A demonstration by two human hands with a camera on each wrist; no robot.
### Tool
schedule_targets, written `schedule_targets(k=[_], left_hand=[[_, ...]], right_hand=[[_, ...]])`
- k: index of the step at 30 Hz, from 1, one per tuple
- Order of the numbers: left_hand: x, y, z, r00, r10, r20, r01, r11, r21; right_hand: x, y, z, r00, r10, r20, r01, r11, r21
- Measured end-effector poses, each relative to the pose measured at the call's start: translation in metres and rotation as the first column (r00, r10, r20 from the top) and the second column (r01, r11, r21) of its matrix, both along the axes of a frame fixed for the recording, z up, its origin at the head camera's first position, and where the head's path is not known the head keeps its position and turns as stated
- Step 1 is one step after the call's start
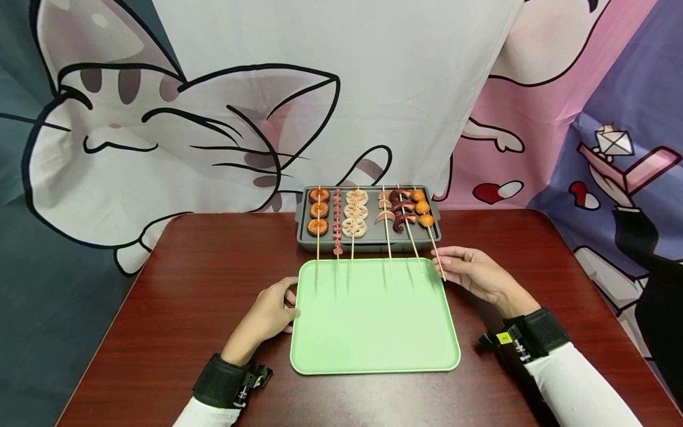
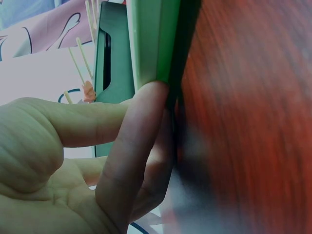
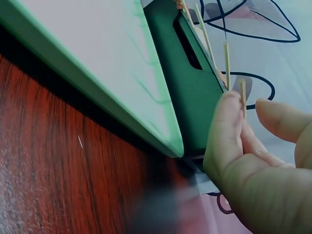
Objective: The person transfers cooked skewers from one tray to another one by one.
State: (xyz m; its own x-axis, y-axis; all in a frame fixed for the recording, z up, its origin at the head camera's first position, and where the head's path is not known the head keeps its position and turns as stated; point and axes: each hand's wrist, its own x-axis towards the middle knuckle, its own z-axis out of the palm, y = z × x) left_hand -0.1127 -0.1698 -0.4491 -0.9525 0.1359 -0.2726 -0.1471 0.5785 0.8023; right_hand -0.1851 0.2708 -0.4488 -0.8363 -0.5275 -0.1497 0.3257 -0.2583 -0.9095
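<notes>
From the head view, my left hand (image 1: 272, 314) rested against the left edge of the green tray (image 1: 373, 350) on the dark red table (image 1: 176, 284), fingers loosely curled at its rim. My right hand (image 1: 477, 274) lay at the tray's far right corner, fingertips at the end of the rightmost skewer (image 1: 433, 243). Six skewers sat on the grey grill pan (image 1: 303, 228) just beyond the tray, sticks reaching over its far edge.

In the left wrist view, my fingers (image 2: 134, 146) pressed the tray's side, nothing clamped.

In the right wrist view, my fingertips (image 3: 226, 126) touched the skewer's stick (whether I truly pinched it, I couldn't tell), thumb a little apart
</notes>
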Motion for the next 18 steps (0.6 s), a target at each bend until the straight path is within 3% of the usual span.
schedule_targets(k=[18], left_hand=[[-0.0005,0.0008,-0.0004,1.000,0.003,-0.005,-0.003,1.000,-0.009]], right_hand=[[-0.0040,-0.0048,0.0007,0.998,-0.053,-0.015,0.054,0.993,0.101]])
